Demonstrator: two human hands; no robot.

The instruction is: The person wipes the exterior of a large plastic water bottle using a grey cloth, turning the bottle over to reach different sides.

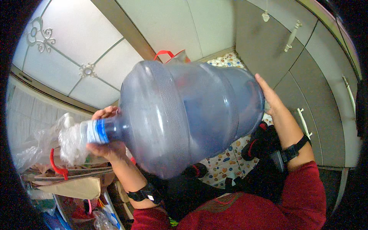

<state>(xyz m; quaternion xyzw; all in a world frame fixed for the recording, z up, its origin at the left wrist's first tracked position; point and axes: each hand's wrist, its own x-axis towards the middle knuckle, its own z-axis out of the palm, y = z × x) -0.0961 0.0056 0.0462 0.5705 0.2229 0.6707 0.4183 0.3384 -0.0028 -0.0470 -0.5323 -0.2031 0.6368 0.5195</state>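
A large translucent blue water-cooler bottle [178, 115] is held on its side in the air in front of me, its neck to the left and its base to the right. My left hand [112, 152] is wrapped around the neck, fingers on the far side and thumb on the near side. The cap end carries a white and blue wrapper [99, 131], with crumpled clear plastic film [72, 143] around it. Against the base rests my right hand [270, 96], its fingers partly hidden behind the bottle. No water level can be made out inside.
Grey cabinets [325, 86] with white handles [293, 36] stand at the right. A glazed door [72, 34] is at upper left. Behind the bottle shows a red-handled bag [178, 56]. Cardboard [74, 187] and bags crowd the lower left. Pebble-patterned tiles [227, 164] cover the floor.
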